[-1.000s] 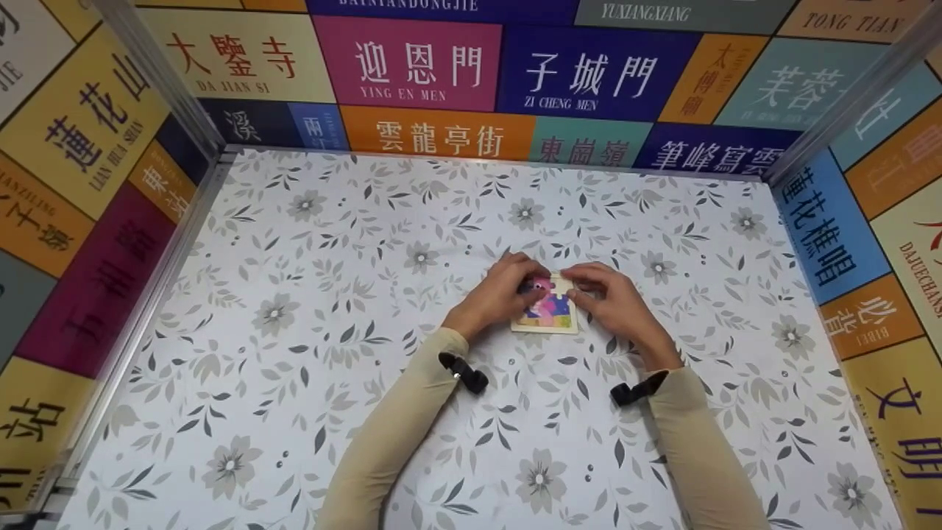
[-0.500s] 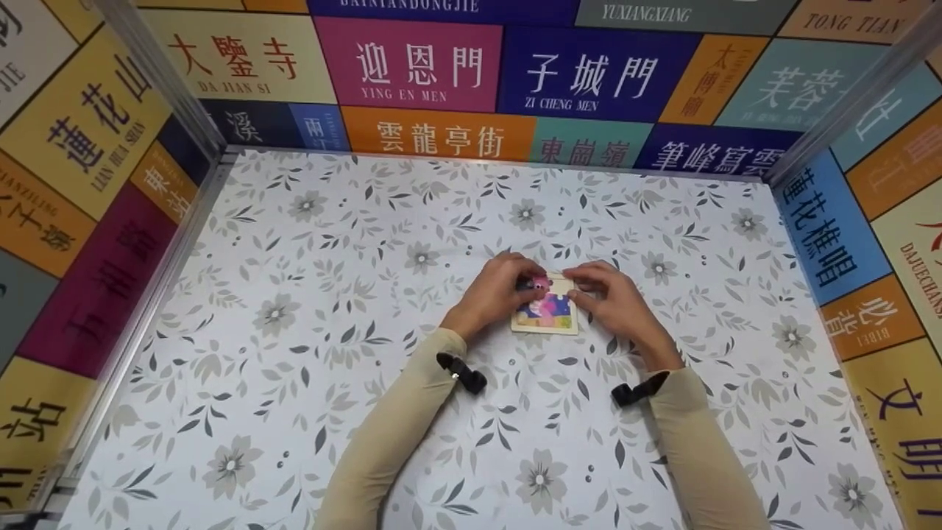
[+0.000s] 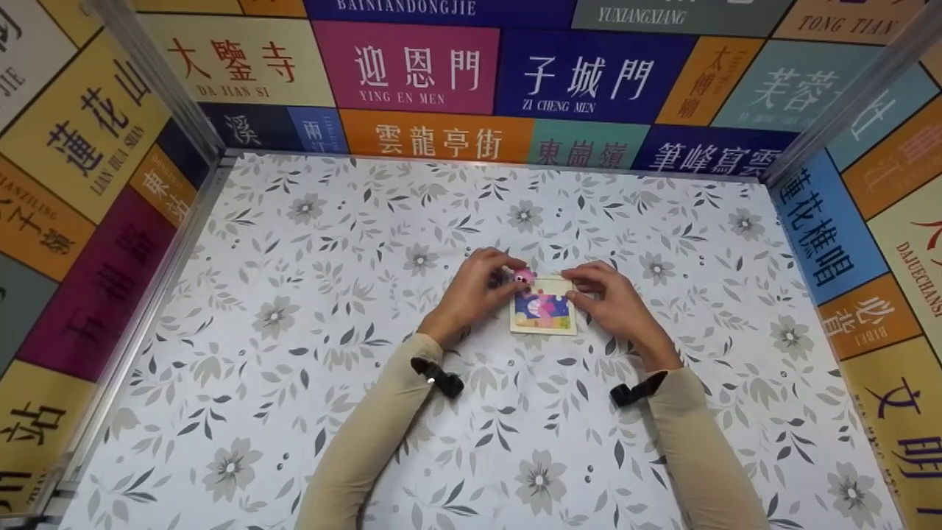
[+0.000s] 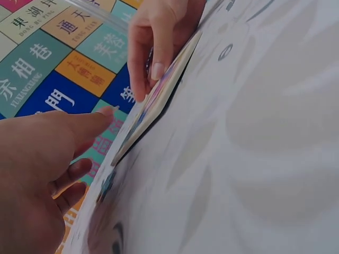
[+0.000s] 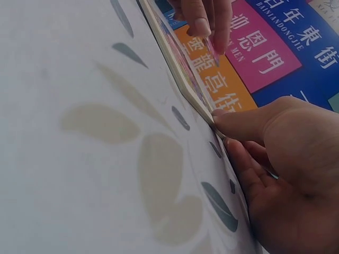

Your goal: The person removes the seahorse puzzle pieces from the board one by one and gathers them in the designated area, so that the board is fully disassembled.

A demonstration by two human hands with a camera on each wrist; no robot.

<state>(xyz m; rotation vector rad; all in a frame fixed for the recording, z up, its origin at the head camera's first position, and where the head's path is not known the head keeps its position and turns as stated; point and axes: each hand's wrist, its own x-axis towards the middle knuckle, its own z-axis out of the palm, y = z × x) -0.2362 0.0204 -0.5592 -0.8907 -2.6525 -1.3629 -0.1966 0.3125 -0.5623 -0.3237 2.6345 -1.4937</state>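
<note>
Since the earlier frame, the left hand (image 3: 469, 291) has shifted toward ten o'clock, carrying a pink puzzle piece (image 3: 523, 276). Flower-print tabletop (image 3: 530, 412) spreads beneath everything. At three o'clock of the puzzle board (image 3: 550, 284), the right hand (image 3: 612, 300) grips the board's edge with thumb and fingers; the left hand's fingers and thumb pinch the piece. Between the hands, the board lies flat, bare toward twelve o'clock. Smallest, the piece is at the board's eleven o'clock corner; whether they touch, I cannot tell.
</note>
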